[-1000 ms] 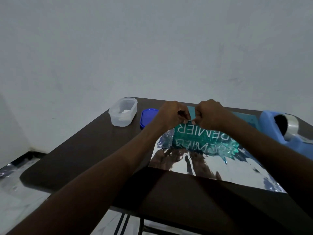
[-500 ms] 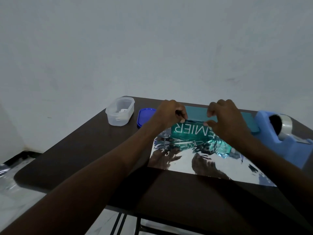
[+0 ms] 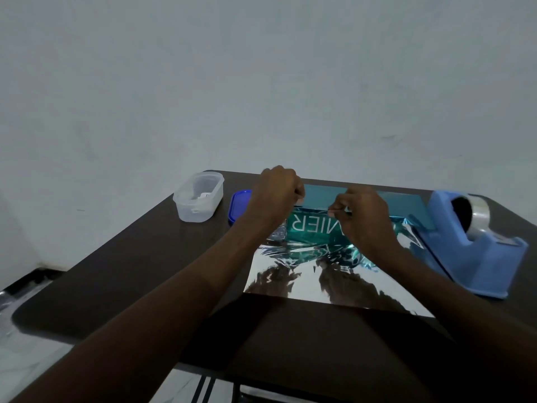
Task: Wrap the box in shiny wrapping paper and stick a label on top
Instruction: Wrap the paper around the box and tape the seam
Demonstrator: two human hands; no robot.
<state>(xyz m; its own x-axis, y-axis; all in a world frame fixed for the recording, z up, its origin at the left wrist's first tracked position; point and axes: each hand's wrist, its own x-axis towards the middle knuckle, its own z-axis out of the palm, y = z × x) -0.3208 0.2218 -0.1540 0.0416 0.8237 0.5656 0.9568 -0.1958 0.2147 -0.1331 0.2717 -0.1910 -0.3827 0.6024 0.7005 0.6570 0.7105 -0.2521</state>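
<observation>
Left hand (image 3: 276,196) and right hand (image 3: 361,216), fingers curled, pinch something small over the teal box (image 3: 316,225), which sits on silver paper (image 3: 319,283); blue dispenser (image 3: 470,242) right of box.

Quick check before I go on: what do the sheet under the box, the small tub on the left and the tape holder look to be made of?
Wrapping sheet: thin metallic foil or film by the look, mirror-bright, crinkled, reflecting the arms. Tub: translucent, cloudy plastic; contents show through. Tape dispenser: moulded blue plastic, matt, probably rigid.
</observation>
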